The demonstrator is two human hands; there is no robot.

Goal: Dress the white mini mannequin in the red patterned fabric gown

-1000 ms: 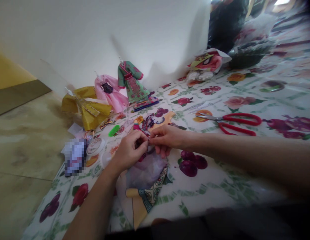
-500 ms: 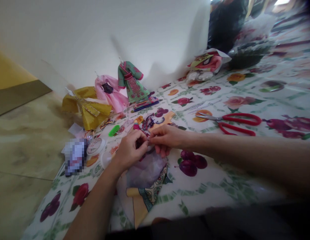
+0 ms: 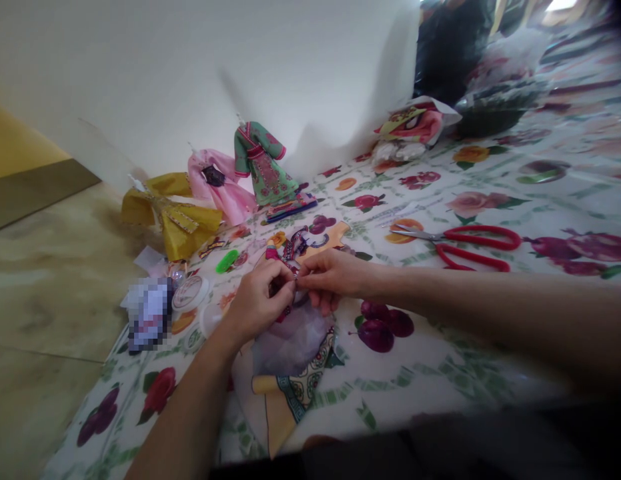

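My left hand (image 3: pixel 257 300) is closed, thumb and fingers pinching the dark red waist part of a small doll dress. The dress has a sheer pale skirt (image 3: pixel 287 343), which spreads on the table below my hands. My right hand (image 3: pixel 335 277) meets the left from the right side, thumb and forefinger pinched together. What sits between those fingertips is too small to make out. Patterned fabric (image 3: pixel 305 390) with a teal and cream border lies under the skirt. A printed cut-out piece (image 3: pixel 330 241) lies just beyond my hands.
Red-handled scissors (image 3: pixel 470 243) lie partly spread at the right. Behind stand three doll outfits: yellow (image 3: pixel 177 220), pink (image 3: pixel 225 193) and green (image 3: pixel 263 160). A bright green clip-like object (image 3: pixel 227 261) and a round white container (image 3: pixel 191 292) are at the left. A flowered cloth (image 3: pixel 430 387) covers the table.
The view has shifted very slightly. Both hands keep the same pinch at the same spot on the dress, with hardly any visible movement.
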